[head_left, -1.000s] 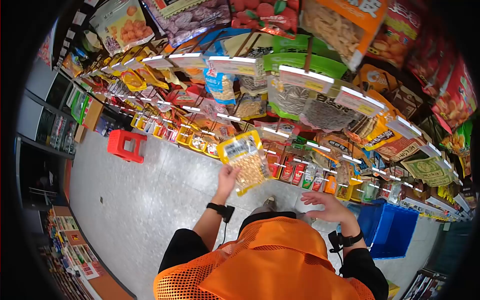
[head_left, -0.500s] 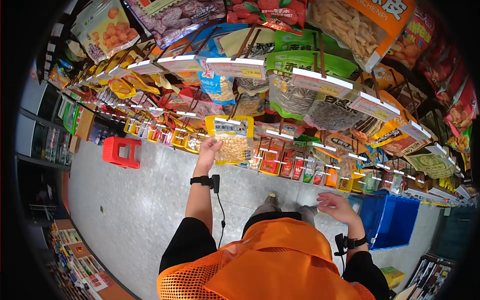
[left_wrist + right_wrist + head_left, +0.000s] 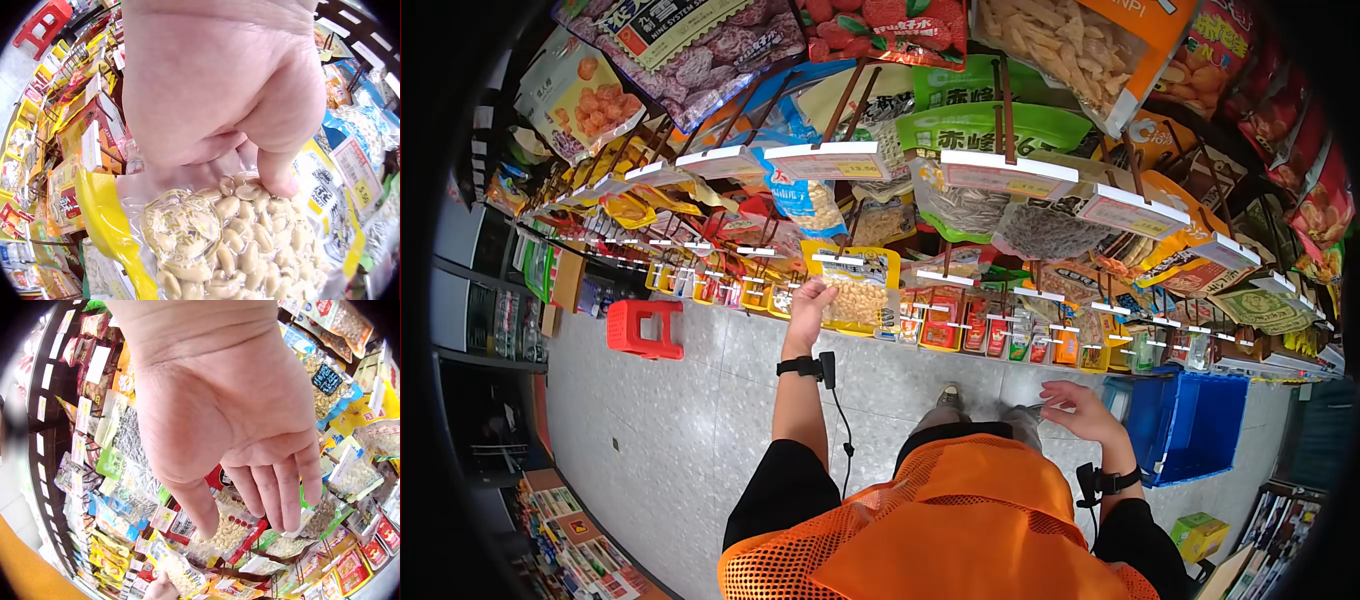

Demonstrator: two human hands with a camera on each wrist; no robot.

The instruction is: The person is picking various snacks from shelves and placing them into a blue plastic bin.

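Person's left hand (image 3: 808,305) gripping yellow peanut pkt (image 3: 858,295) by lower edge, pkt just above hand at snack rack (image 3: 1007,172), right hand (image 3: 1085,410) relaxed w/ fingers loose, blue crate (image 3: 1190,425) beside it

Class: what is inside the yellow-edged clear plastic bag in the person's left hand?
Pale shelled peanuts fill the yellow-edged clear plastic bag; the left hand covers part.

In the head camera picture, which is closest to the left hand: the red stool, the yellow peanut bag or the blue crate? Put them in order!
1. yellow peanut bag: gripped by the left hand.
2. red stool: on the floor, to the person's left.
3. blue crate: far off on the right.
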